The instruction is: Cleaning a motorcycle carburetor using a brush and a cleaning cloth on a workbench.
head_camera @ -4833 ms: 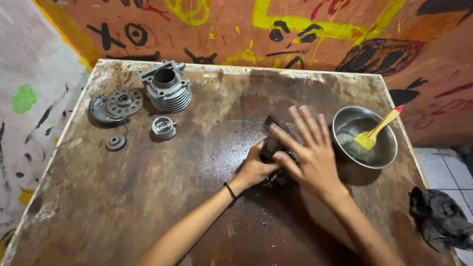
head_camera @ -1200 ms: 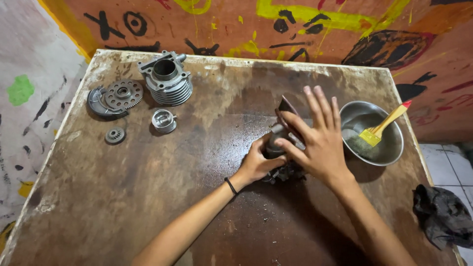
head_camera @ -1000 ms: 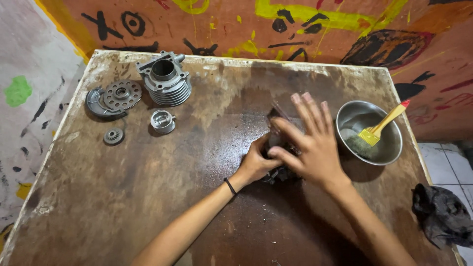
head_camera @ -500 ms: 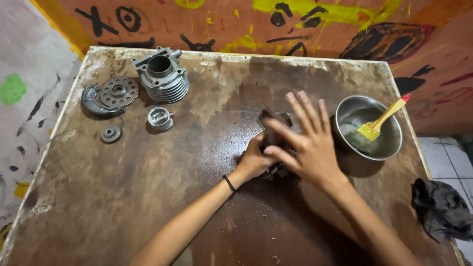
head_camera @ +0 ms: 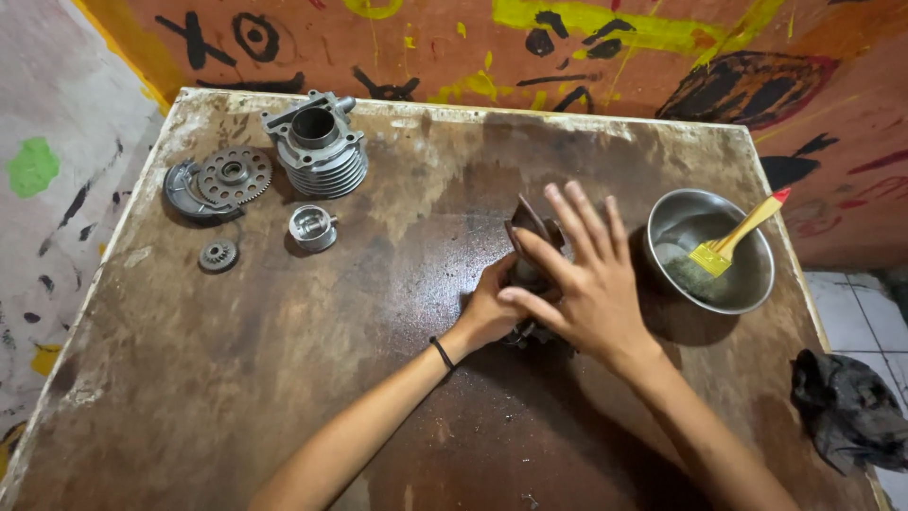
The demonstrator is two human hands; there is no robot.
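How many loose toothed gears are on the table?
2: a large gear beside the finned cylinder, and a small gear nearer the left edge. The hands may hide more.

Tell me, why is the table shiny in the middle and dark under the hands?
Head view: light from above glares off the wet-looking table middle; the right hand and left hand throw soft shadows toward the near edge, hiding the dark part; the bowl glints; everything looks sharp.
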